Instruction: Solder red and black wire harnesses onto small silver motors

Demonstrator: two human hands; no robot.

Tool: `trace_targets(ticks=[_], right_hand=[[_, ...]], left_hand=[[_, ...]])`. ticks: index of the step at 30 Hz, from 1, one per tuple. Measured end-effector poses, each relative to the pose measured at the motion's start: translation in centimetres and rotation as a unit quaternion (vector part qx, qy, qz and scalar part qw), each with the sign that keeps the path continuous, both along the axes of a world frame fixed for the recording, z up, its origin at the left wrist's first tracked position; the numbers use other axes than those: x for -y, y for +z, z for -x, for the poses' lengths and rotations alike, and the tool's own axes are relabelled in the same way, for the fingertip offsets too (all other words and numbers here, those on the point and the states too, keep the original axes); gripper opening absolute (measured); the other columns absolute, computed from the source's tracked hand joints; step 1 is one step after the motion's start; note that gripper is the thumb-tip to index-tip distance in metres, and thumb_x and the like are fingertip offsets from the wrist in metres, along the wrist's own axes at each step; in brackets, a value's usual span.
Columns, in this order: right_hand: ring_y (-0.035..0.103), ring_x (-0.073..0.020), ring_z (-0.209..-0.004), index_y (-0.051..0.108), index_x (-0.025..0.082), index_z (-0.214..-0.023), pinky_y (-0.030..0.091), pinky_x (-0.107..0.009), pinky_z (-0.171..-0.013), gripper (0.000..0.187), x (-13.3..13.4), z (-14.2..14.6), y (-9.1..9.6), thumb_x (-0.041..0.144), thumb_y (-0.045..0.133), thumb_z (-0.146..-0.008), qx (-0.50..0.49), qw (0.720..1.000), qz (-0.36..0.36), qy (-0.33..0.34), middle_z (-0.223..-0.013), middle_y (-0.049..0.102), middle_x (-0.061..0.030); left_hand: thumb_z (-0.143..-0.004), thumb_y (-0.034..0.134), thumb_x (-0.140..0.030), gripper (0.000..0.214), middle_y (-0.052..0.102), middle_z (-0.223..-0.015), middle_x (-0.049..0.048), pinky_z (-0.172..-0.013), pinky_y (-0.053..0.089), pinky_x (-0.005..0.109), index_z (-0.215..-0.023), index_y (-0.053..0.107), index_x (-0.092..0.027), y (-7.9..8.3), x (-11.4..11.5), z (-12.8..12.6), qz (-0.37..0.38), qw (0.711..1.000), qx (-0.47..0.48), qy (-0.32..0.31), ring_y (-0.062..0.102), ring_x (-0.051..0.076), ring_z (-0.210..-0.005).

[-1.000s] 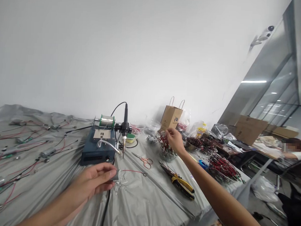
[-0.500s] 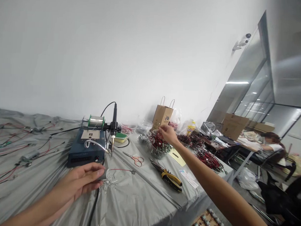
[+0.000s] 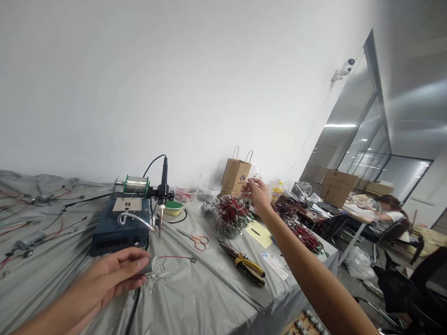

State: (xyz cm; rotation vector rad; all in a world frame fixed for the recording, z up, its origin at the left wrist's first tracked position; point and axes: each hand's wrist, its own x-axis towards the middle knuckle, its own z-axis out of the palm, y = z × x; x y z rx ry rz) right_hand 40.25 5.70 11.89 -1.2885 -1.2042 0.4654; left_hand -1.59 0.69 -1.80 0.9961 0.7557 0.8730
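My left hand (image 3: 122, 274) is closed round a small grey cylindrical motor (image 3: 145, 266) low over the table. A red wire (image 3: 174, 256) with a small flat tab at its tip runs rightward from the motor. My right hand (image 3: 258, 194) is raised just above and right of a clear bowl heaped with red and black wires (image 3: 232, 211). Its fingertips pinch a thin wire (image 3: 253, 179), whose full length I cannot make out. Behind my left hand stands the blue soldering station (image 3: 120, 230), with the soldering iron (image 3: 163, 185) upright, tip down, in its holder.
Scissors (image 3: 197, 241) and yellow-black pliers (image 3: 244, 265) lie mid-table. A solder spool (image 3: 136, 184), a green sponge (image 3: 174, 206) and a paper bag (image 3: 235, 176) stand behind. Wired motors (image 3: 32, 240) spread at left. Another person (image 3: 388, 217) sits far right.
My right hand has lifted away from the wire heap, up and to the right, with a thin wire in its fingers. The left hand keeps hold of the motor. The view has shifted slightly.
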Motion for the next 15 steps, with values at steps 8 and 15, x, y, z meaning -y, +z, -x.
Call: trace_targets(ticks=[8, 15], right_hand=[[0.07, -0.0141, -0.072, 0.06, 0.017, -0.13, 0.06, -0.026, -0.058, 0.032, 3.9, 7.0, -4.4, 0.032, 0.065, -0.102, 0.011, 0.992, 0.023, 0.122, -0.102, 0.07, -0.0044], [0.073, -0.0121, -0.063, 0.053, 0.035, -0.146, 0.06, -0.023, -0.046, 0.048, 7.3, 13.9, -9.4, 0.026, 0.056, -0.099, 0.154, 0.968, -0.021, 0.197, -0.109, 0.064, -0.0033]], left_hand=[[-0.063, 0.098, -0.037, 0.035, 0.076, -0.086, -0.0028, -0.079, 0.065, 0.023, -0.091, 0.085, -0.02, 1.4, 1.5, 0.2, 0.009, 1.0, 0.013, -0.014, 0.073, 0.016, -0.077], [-0.07, 0.095, -0.034, 0.025, 0.074, -0.075, -0.0058, -0.062, 0.062, 0.015, -0.088, 0.084, -0.02, 1.6, 1.6, 0.3, 0.039, 0.998, 0.008, -0.048, 0.071, 0.011, -0.061]])
